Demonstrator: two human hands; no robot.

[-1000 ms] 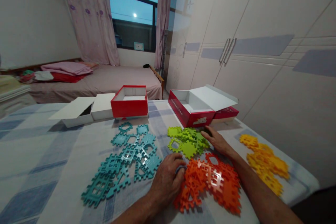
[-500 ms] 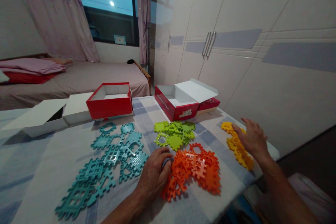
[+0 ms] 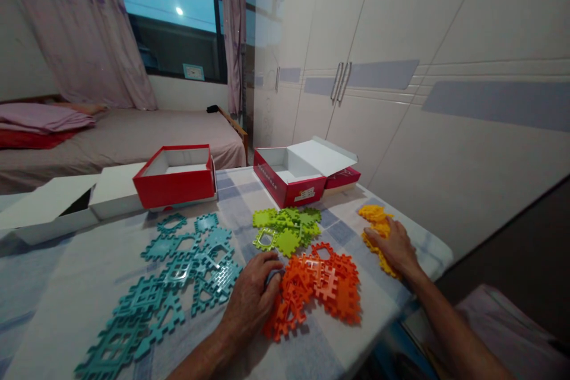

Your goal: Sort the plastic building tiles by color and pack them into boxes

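Four piles of flat plastic puzzle tiles lie on a checked tablecloth (image 3: 66,285). My left hand (image 3: 250,297) rests with curled fingers against the left edge of the orange pile (image 3: 323,288), touching a small bluish thing I cannot make out. My right hand (image 3: 394,246) lies flat, fingers stretched out, on the yellow pile (image 3: 373,215) near the table's right edge. The green pile (image 3: 285,228) sits behind the orange one. The teal pile (image 3: 178,273) spreads out to the left.
A red open box (image 3: 176,181) and a red box with a raised white lid (image 3: 298,175) stand at the back of the table. A white box (image 3: 66,208) lies at back left. A bed, a window and wardrobe doors lie beyond.
My right hand left the green pile, swung right and came down flat on the yellow pile. My left hand stayed at the orange pile. The view turned right.
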